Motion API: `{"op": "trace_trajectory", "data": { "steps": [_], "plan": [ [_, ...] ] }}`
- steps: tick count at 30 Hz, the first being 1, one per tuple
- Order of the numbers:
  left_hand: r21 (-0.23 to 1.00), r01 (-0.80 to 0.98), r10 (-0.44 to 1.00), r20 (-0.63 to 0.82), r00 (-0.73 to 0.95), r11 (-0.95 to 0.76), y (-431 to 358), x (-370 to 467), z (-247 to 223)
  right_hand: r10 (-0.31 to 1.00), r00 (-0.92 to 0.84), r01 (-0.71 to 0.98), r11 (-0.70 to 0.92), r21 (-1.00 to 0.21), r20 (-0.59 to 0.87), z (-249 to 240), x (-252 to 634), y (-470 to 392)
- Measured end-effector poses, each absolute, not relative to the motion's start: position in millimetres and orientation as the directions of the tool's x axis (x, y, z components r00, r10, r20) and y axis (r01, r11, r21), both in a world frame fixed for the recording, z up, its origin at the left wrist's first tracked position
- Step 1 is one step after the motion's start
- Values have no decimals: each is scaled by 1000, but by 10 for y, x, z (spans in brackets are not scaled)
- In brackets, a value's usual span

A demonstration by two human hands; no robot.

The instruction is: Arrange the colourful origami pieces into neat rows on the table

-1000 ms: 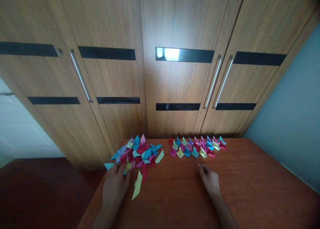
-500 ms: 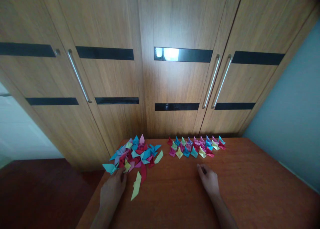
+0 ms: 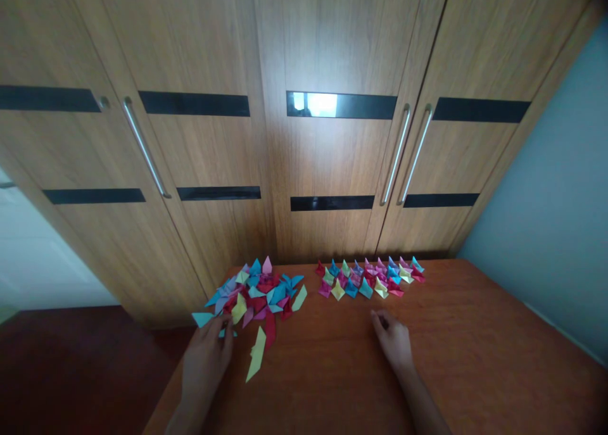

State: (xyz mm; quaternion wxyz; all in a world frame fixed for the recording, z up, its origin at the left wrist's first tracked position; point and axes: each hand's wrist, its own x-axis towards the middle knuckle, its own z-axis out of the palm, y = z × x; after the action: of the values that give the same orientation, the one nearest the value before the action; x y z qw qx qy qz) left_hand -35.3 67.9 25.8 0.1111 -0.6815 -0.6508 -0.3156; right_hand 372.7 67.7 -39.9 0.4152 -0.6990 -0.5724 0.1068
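My left hand (image 3: 208,353) is at the near left edge of a pile of colourful folded paper pieces (image 3: 270,283). Its fingers are closed on a light-blue folded paper piece (image 3: 202,319), which shows on both sides of them. A yellow folded piece (image 3: 239,309) sits just beyond the fingertips. To the right of this hand lie a pale yellow paper strip (image 3: 256,356) and a red strip (image 3: 270,329). My right hand (image 3: 393,343) rests on the table with its fingers curled and nothing visible in them, just in front of rows of small pointed paper shapes (image 3: 365,287).
The brown wooden table (image 3: 327,371) reaches back to a wooden wardrobe (image 3: 327,232) with metal handles (image 3: 395,156) and dark inlaid strips. A pale blue wall (image 3: 546,188) stands at the right. Dark reddish floor (image 3: 80,371) shows at the left.
My left hand has moved slightly left, and the light-blue piece now shows under its fingers. The yellow piece at the pile's edge has shifted and stands more upright. My right hand stays in place.
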Motion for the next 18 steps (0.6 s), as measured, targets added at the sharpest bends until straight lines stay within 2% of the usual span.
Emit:
{"op": "trace_trajectory", "data": {
  "steps": [5, 10, 14, 18],
  "plan": [
    [394, 883, 846, 534, 7, -256, 694, -104, 410, 902, 322, 701, -21, -713, 289, -395, 3730, 678],
    [484, 777, 826, 558, 81, -403, 683, 361, 488, 898, 327, 624, 29, -781, 294, -342, 3710, 668],
    [579, 675, 862, 476, 174, -456, 642, 825, 454, 937, 238, 458, 124, -880, 255, -287, 3680, 656],
    [675, 567, 881, 363, 303, -473, 589, 1213, 379, 971, 159, 262, 131, -956, 176, -198, 3625, 608]
  ]
}}
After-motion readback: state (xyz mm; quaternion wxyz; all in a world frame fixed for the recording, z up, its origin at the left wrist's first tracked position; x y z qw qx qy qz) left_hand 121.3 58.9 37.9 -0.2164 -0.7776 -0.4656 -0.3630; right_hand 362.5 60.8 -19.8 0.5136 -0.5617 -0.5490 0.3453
